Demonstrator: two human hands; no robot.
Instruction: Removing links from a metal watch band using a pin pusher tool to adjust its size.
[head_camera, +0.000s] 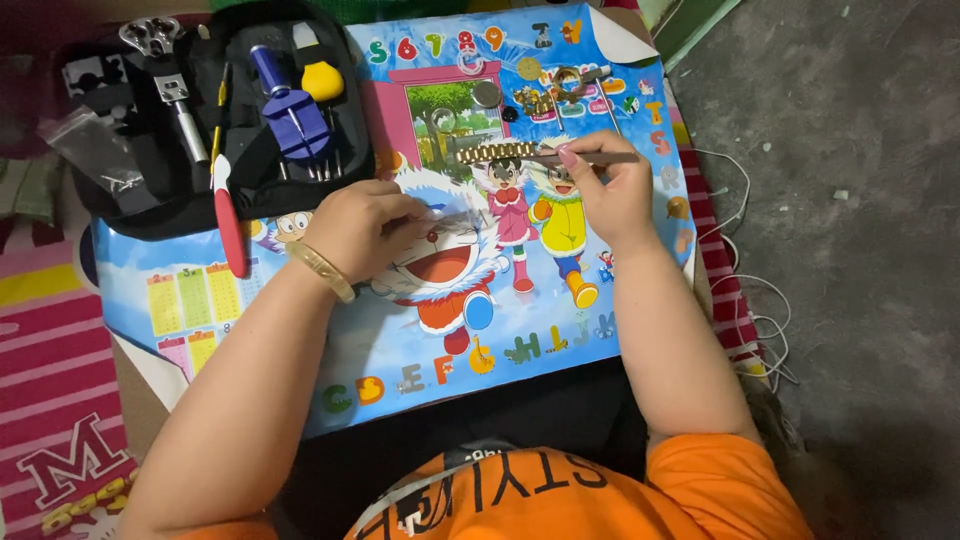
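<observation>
Non-work items only:
- Cartoon alphabet poster (560, 330) lies flat under both hands as the work surface.
- Black tool pouch (130, 190) is open, up and left of the left hand (375, 225).
- In the pouch: blue-handled tool (290, 105), yellow-handled tool (322, 78), metal tool with a steel shaft (180, 105), clear plastic bag (95, 150) at the far left.
- Red-handled tool (230, 230) is just left of the left hand, half off the pouch.
- Small round metal parts (487, 94) are loose on the poster, above the right hand (610, 195).
- White cable (760, 300) is to the right of the right hand, on the grey floor (860, 150).
- Pink striped mat (50, 350) is well left of the left hand.
</observation>
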